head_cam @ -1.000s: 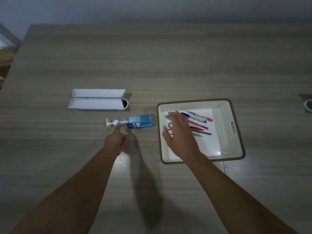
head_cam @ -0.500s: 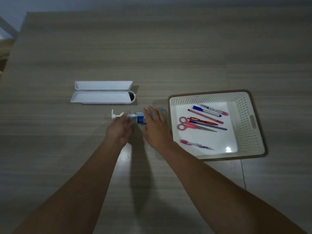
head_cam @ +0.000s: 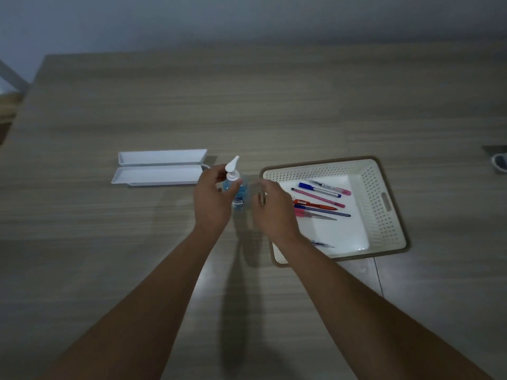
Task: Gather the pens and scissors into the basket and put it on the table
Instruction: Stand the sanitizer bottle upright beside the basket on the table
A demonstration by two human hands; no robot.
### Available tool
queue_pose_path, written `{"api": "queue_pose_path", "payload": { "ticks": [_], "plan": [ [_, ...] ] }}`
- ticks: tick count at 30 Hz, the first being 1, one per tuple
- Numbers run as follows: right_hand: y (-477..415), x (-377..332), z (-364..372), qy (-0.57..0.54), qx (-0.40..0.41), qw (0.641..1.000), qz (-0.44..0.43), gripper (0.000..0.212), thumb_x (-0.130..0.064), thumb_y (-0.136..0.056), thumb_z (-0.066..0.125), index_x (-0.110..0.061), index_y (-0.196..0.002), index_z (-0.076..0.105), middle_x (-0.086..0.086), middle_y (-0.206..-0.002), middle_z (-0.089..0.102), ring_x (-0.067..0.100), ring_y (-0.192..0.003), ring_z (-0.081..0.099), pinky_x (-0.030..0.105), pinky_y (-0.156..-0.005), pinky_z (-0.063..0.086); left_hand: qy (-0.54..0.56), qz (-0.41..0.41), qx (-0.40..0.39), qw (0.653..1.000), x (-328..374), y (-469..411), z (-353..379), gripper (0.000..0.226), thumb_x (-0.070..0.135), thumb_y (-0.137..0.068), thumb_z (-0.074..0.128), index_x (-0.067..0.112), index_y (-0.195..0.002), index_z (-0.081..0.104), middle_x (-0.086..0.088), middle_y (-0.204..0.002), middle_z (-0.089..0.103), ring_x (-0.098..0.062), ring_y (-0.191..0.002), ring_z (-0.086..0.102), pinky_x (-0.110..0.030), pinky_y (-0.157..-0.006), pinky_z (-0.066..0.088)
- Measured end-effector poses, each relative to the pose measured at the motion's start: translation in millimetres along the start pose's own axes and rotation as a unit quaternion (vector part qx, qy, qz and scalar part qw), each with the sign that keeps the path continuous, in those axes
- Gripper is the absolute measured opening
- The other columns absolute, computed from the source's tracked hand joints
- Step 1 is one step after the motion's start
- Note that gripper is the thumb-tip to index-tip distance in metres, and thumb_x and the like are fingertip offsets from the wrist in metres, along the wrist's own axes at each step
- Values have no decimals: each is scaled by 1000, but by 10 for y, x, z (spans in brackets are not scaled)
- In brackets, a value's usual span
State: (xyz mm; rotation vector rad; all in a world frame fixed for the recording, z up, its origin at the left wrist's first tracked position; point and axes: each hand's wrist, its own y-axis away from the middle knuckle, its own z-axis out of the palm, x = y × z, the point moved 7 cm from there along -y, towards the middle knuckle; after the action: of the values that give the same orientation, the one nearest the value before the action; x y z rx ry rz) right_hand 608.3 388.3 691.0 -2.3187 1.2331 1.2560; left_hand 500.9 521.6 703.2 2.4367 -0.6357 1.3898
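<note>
On the wooden table, the white basket sits toward the right edge, holding the pens and scissors. Beside it, the left hand grips an upright pump bottle; the right hand hovers with fingers spread. An open white case lies left.

The blue pump bottle, seen lying on its side on the table 0.5 s ago, is now held upright near the frame's centre. It is gripped by the left hand, while the right hand, over the basket 1 s ago, is now placed against the bottle's right side, blurred.
</note>
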Motion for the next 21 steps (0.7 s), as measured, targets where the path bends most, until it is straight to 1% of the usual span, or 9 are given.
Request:
{"api": "queue_pose_path", "payload": {
  "ticks": [4,6,8,9,11,13,14,17,21],
  "plan": [
    [-35,348,-736,9,61,998,30,40,-26,-111,60,-20,-151,65,3,-153,68,17,-128,69,16,-92,56,-19,-23,-48,998,-17,-42,60,67,26,-89,89,19,-150,61,-2,-136,71,-17,-122,68,-35,-106,57],
    [-67,605,-1127,33,84,995,45,41,-25,-111,60,-19,-151,63,6,-152,68,15,-115,72,20,-83,60,-47,-70,-59,995,-64,19,63,92,36,-83,94,15,-159,48,-5,-144,63,-18,-129,61,-36,-110,52],
    [-59,854,-1510,85,114,988,58,43,-24,-110,62,-14,-151,63,12,-150,68,16,-108,70,21,-82,58,-75,-141,-43,986,-174,178,37,100,45,-81,94,5,-158,44,-13,-150,58,-26,-140,57,-32,-114,44],
    [-37,991,-1678,114,125,983,71,45,-24,-108,64,-11,-151,63,16,-150,67,21,-114,70,26,-91,56,-83,-186,-48,978,-235,304,40,98,49,-84,90,-1,-155,46,-18,-151,57,-31,-143,56,-28,-110,40],
    [24,1322,-1922,162,126,968,146,53,-29,-105,67,-5,-153,60,25,-151,63,39,-135,63,45,-111,53,-99,-269,-126,950,-369,611,174,85,58,-93,76,-4,-146,56,-21,-145,65,-36,-136,64,-32,-103,45],
    [165,1651,-2076,198,115,937,263,65,-40,-103,66,-1,-153,53,29,-152,56,49,-143,53,58,-114,48,-85,-282,-214,931,-383,860,349,70,62,-99,64,1,-132,71,-16,-129,76,-34,-121,73,-39,-104,54],
    [261,1774,-2110,202,106,922,312,70,-45,-104,64,1,-154,48,31,-154,53,50,-145,51,60,-114,47,-67,-277,-229,931,-351,934,406,65,61,-100,63,6,-134,72,-10,-127,77,-30,-118,73,-39,-104,55],
    [440,1962,-2064,136,79,923,351,71,-41,-107,60,9,-154,43,34,-156,51,52,-144,54,55,-115,49,-14,-251,-241,937,-164,1034,546,55,55,-102,63,18,-143,67,1,-134,73,-20,-119,70,-38,-104,54],
    [533,2006,-2008,83,80,947,300,55,-32,-107,60,8,-144,56,29,-145,66,47,-130,67,38,-92,54,53,-231,-240,942,-14,1029,657,28,47,-106,61,28,-123,73,9,-119,80,-14,-112,76,-36,-95,59]
  ]
}}
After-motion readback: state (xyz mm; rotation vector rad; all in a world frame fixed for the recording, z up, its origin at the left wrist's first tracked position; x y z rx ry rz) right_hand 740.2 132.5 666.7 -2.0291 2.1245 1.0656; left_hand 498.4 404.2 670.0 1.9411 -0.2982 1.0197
